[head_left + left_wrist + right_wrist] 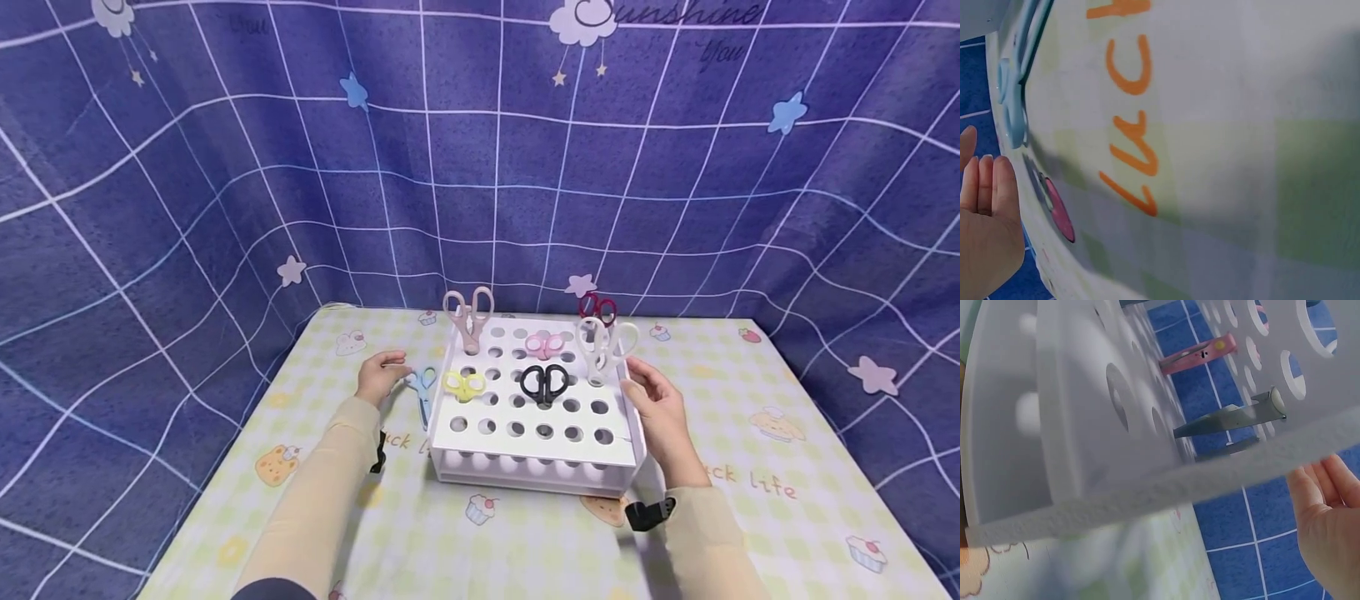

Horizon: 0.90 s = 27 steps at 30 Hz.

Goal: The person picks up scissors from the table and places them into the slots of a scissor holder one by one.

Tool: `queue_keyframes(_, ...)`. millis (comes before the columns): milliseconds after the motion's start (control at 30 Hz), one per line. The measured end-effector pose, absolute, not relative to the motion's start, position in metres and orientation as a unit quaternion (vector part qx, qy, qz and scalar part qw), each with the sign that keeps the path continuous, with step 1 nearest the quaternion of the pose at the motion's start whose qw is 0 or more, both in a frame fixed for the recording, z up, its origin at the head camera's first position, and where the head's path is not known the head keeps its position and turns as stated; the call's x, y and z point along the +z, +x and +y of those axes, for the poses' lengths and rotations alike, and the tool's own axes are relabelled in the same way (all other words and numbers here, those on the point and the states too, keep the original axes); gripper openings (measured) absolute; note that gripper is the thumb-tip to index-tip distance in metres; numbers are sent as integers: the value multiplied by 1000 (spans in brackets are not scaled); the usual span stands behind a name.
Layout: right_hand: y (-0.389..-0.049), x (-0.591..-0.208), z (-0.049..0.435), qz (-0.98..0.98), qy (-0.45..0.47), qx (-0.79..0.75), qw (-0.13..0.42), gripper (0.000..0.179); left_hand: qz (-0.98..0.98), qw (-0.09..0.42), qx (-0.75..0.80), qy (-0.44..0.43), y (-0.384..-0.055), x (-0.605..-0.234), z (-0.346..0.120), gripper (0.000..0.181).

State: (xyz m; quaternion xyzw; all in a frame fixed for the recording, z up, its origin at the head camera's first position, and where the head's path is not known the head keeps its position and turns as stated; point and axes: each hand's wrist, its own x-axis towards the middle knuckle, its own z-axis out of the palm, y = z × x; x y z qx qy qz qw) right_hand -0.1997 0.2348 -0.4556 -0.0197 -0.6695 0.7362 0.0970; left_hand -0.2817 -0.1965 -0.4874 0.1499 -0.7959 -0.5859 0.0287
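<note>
Light-blue scissors (pixel 423 400) lie on the cloth just left of a white rack (pixel 502 445) with rows of round holes. My left hand (pixel 379 379) is beside their handles, its fingers extended; in the left wrist view a small gap shows between the fingertips and the blue scissors (pixel 1015 115). My right hand (pixel 662 414) rests against the rack's right side with loosely bent fingers. In the right wrist view the right hand (pixel 1332 519) is at the panel's edge, its fingertips partly hidden. Blades hang down through the rack's upper holes there.
Several scissors stand in the rack: beige ones (pixel 471 340) at back left, yellow (pixel 465 393), pink (pixel 545 350), black (pixel 545 398), white (pixel 597 367) and dark red (pixel 598 320) at back right. A blue grid curtain (pixel 465 200) hangs behind the checked tablecloth (pixel 555 550).
</note>
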Motion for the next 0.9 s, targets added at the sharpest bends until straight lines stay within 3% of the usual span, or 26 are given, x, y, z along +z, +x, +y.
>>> queue_keyframes(233,-200,-456,234,-670,-17,735,102,45,-771,51,-622,129,-280,-496,-201,44)
queue_keyframes(900,-202,-454,235,-677,-21,729,103,45,-806,63,-554,197,-286,-505,-187,39)
